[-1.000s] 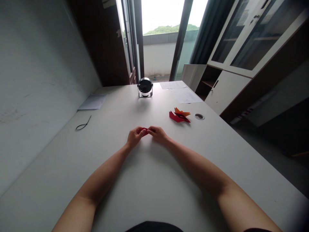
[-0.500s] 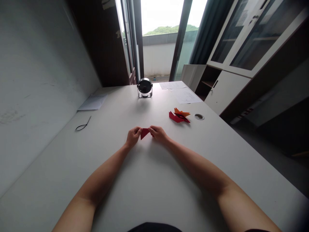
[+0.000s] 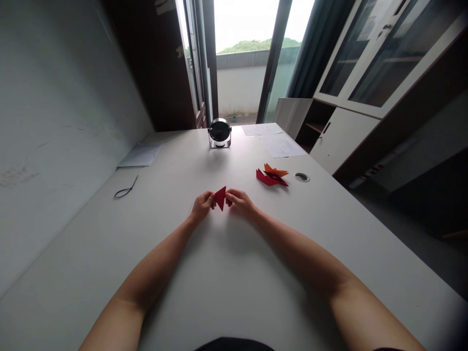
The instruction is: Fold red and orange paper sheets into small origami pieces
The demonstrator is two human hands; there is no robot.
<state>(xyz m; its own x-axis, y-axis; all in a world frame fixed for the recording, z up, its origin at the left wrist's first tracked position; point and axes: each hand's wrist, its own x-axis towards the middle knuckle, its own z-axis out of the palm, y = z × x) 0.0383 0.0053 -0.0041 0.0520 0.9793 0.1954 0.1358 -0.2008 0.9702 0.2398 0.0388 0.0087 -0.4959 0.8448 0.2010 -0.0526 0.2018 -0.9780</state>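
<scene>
A small red piece of folded paper [image 3: 221, 198], triangular in outline, is held up just above the table between my two hands. My left hand [image 3: 203, 204] pinches its left corner between thumb and fingers. At its right edge, the closed fingertips of my right hand [image 3: 238, 200] grip the paper. How the folds run on the far side is hidden. To the right, red folded paper shapes [image 3: 268, 178] and an orange one [image 3: 276, 170] lie together in a small pile.
The white table [image 3: 175, 302] carries a round black lamp-like device [image 3: 220, 132] at the back, a looped black cable tie [image 3: 123, 193] on the left, and paper sheets [image 3: 283, 145] at the far right. A cable hole [image 3: 302, 177] sits near the right edge. A wall borders the left side.
The red paper has been turned, so its point now faces left and its long edge stands nearly upright. My hands have barely shifted; the pile and other items stay put.
</scene>
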